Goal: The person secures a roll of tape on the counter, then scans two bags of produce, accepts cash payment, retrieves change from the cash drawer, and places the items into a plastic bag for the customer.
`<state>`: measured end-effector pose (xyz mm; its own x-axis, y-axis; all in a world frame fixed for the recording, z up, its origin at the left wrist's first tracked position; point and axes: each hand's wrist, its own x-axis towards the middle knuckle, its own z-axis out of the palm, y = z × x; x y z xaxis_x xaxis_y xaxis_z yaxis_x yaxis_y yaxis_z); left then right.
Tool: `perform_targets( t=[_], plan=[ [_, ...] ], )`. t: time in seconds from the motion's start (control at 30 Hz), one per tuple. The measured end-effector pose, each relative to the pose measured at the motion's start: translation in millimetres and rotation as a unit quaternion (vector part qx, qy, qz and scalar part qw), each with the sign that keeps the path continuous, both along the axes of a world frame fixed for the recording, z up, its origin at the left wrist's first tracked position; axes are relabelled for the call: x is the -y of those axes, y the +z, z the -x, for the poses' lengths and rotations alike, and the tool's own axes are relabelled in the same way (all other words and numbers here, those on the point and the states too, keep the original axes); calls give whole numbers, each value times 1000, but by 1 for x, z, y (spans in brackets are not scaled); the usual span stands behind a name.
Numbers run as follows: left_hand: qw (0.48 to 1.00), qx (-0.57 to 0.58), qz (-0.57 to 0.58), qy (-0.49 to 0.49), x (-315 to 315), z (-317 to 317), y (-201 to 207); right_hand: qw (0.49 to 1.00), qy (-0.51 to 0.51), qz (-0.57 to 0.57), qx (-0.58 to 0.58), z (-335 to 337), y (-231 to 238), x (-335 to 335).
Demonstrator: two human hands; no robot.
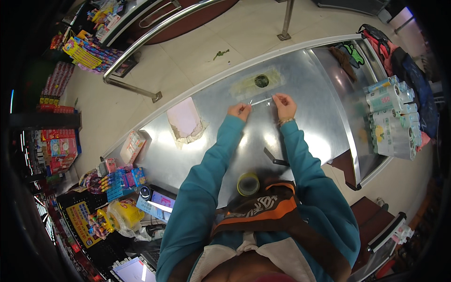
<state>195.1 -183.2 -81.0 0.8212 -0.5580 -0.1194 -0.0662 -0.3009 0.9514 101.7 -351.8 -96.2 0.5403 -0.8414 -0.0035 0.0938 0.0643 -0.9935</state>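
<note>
Brushed-metal counter (300, 80) in a shop is running on a slant below both hands, shiny, with bright glare spots. Over it a thin pale strip (261, 101) is stretching between the hands, exact material too small to tell. Left hand (240, 111) is pinching its left end, thumb against fingers; right hand (285, 107) is pinching its right end the same way. Just beyond the strip, a round dark hole (261, 81) is sitting in the metal, yellowish residue (238, 86) surrounding it. Left of the hands, a pale pink patch (184, 117) with a ragged near edge is covering part of the surface. Nearer the body, a black angled tool (281, 162) is lying by the right forearm, and a yellowish tape-like ring (256, 185) is resting near the apron (263, 212). Farther left, a pink-and-white box (133, 146) is standing by the counter edge, small colourful packs (123, 181) crowding below it. At far right, plastic-wrapped packs of rolls (387, 129) are standing together. Past the counter, a metal rail (129, 52) is crossing the tiled floor (183, 61), and snack displays (87, 54) are filling the upper left.
</note>
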Motion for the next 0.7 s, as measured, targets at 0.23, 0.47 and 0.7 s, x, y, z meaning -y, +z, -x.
perform_targets(
  t=[0.23,0.47,0.7],
  plan=[
    [966,223,-106,73,52,-39,-44,947,-86,291,-107,-57,-23,51],
    [934,325,-92,112,69,-51,-40,912,-105,376,-129,-79,-23,62],
    [919,353,-133,116,74,-47,-36,852,-94,480,-189,-83,-24,54]
  ],
)
